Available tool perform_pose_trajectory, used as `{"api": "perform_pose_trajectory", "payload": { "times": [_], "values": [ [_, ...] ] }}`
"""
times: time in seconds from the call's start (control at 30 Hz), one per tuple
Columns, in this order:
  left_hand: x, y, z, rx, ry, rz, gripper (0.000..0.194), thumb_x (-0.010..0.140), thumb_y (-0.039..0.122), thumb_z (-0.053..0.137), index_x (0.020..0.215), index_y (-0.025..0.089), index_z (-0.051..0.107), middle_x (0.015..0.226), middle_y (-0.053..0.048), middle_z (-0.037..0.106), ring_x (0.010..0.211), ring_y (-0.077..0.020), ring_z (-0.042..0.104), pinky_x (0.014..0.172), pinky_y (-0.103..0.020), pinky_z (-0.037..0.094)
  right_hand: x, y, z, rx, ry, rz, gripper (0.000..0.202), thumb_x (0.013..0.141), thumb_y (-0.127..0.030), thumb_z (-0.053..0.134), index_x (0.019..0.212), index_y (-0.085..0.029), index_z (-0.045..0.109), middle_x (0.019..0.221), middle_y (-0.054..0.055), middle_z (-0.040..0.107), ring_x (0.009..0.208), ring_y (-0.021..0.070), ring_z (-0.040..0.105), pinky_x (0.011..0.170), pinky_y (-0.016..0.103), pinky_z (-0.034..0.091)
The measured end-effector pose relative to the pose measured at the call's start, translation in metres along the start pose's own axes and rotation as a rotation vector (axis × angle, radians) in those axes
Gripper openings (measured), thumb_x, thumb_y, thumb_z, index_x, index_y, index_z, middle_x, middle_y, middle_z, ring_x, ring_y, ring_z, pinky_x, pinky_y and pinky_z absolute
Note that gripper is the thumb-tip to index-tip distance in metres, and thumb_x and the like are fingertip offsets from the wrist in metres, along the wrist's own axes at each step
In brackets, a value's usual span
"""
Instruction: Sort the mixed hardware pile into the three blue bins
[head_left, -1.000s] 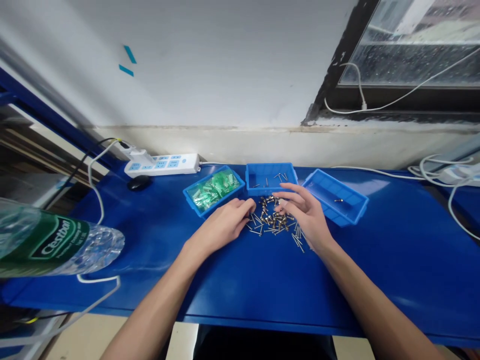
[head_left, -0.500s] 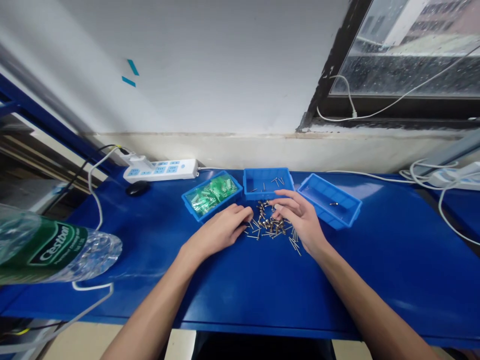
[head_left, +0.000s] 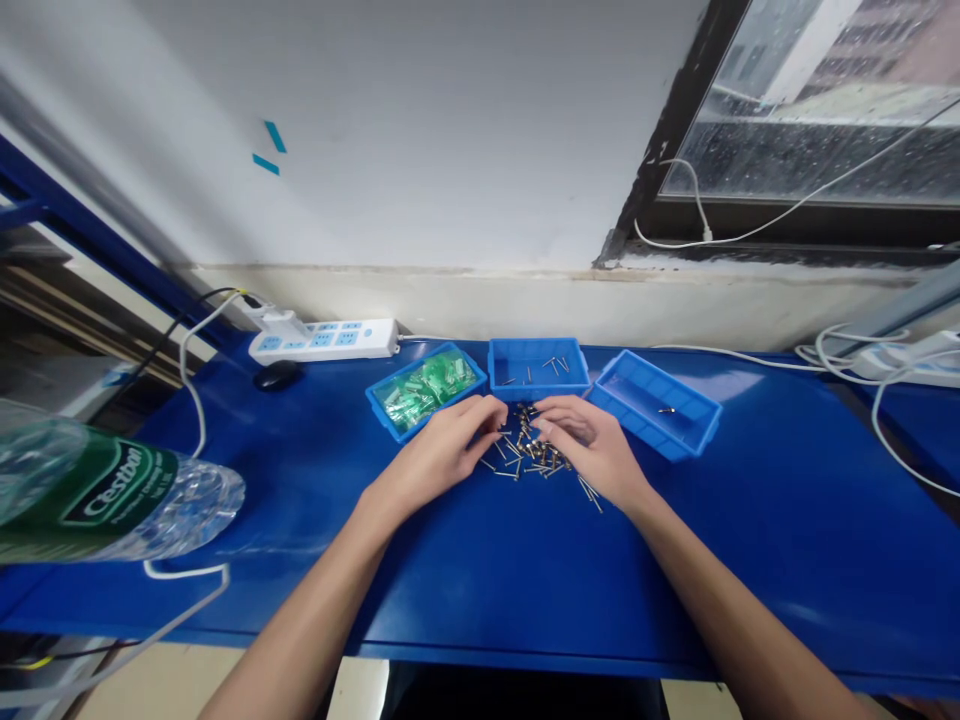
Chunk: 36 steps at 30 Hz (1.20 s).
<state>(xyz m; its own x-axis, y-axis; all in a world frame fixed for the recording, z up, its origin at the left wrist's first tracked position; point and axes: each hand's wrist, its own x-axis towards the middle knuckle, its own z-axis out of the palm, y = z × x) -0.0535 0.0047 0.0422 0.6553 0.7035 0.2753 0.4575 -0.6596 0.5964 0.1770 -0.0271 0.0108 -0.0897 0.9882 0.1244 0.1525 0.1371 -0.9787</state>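
A loose pile of metal screws, some silver and some brassy, lies on the blue table between my hands. At its left edge, my left hand is curled in a pinch, thumb and index tips close together. A thin screw shows by the thumb tip; whether it is held cannot be seen. From the right, my right hand reaches over the pile, fingers bent toward the thumb and hiding part of the screws. Anything between those fingertips is too small to make out. Behind the pile, a blue bin holds a few silver screws.
A left blue bin contains green-and-clear plastic packets. The right blue bin has one small screw inside. A power strip, a black mouse, a large water bottle and white cables surround the work area.
My right hand has moved slightly left and down, away from the middle bin's edge, with its fingers drawn in over the pile. My left hand has risen a little and its thumb gap has widened.
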Motion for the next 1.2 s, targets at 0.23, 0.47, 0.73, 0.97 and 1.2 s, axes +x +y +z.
{"api": "perform_pose_trajectory", "payload": {
  "times": [0.23, 0.47, 0.73, 0.97, 1.2],
  "values": [
    [0.000, 0.003, 0.007, -0.124, 0.141, 0.047, 0.006, 0.095, 0.018, 0.062, 0.100, 0.019, 0.057, 0.101, -0.004, 0.060, 0.081, -0.0122, 0.065, 0.074, -0.027, 0.057, -0.002, 0.001, 0.004, 0.085, -0.203, 0.027, 0.031, 0.083, -0.038, 0.076, 0.109, -0.021, 0.073, 0.098, 0.007, 0.078, 0.089, 0.0230, 0.075, 0.083, 0.039, 0.062],
    [0.001, 0.007, 0.003, -0.103, 0.044, 0.054, 0.005, 0.094, 0.022, 0.065, 0.094, 0.018, 0.062, 0.096, -0.004, 0.064, 0.078, -0.0126, 0.065, 0.072, -0.027, 0.056, 0.000, -0.001, 0.005, 0.198, -0.224, 0.118, 0.024, 0.078, -0.038, 0.081, 0.093, -0.020, 0.077, 0.078, 0.003, 0.075, 0.073, 0.0196, 0.073, 0.069, 0.035, 0.060],
    [-0.003, -0.010, 0.000, 0.197, -0.123, 0.051, 0.021, 0.100, 0.020, 0.054, 0.117, 0.019, 0.066, 0.113, -0.010, 0.068, 0.106, -0.0231, 0.063, 0.094, -0.042, 0.053, 0.004, -0.002, 0.007, 0.300, 0.113, -0.018, 0.047, 0.082, -0.029, 0.078, 0.128, -0.028, 0.066, 0.125, 0.007, 0.072, 0.110, 0.0251, 0.071, 0.104, 0.047, 0.054],
    [-0.004, -0.021, 0.008, 0.241, -0.167, 0.044, 0.023, 0.099, 0.016, 0.053, 0.114, 0.016, 0.070, 0.104, -0.010, 0.067, 0.097, -0.0213, 0.064, 0.086, -0.037, 0.055, 0.003, -0.002, 0.003, 0.259, 0.113, -0.028, 0.050, 0.088, -0.032, 0.071, 0.136, -0.031, 0.057, 0.136, 0.008, 0.066, 0.108, 0.0262, 0.072, 0.101, 0.049, 0.057],
    [-0.002, -0.020, 0.009, 0.251, -0.192, 0.008, 0.017, 0.100, 0.015, 0.052, 0.099, 0.014, 0.068, 0.097, -0.007, 0.066, 0.092, -0.0199, 0.062, 0.083, -0.034, 0.053, 0.003, 0.003, 0.004, 0.340, 0.144, 0.012, 0.039, 0.084, -0.031, 0.076, 0.122, -0.028, 0.067, 0.117, 0.006, 0.075, 0.085, 0.0209, 0.074, 0.085, 0.043, 0.061]
  ]
}}
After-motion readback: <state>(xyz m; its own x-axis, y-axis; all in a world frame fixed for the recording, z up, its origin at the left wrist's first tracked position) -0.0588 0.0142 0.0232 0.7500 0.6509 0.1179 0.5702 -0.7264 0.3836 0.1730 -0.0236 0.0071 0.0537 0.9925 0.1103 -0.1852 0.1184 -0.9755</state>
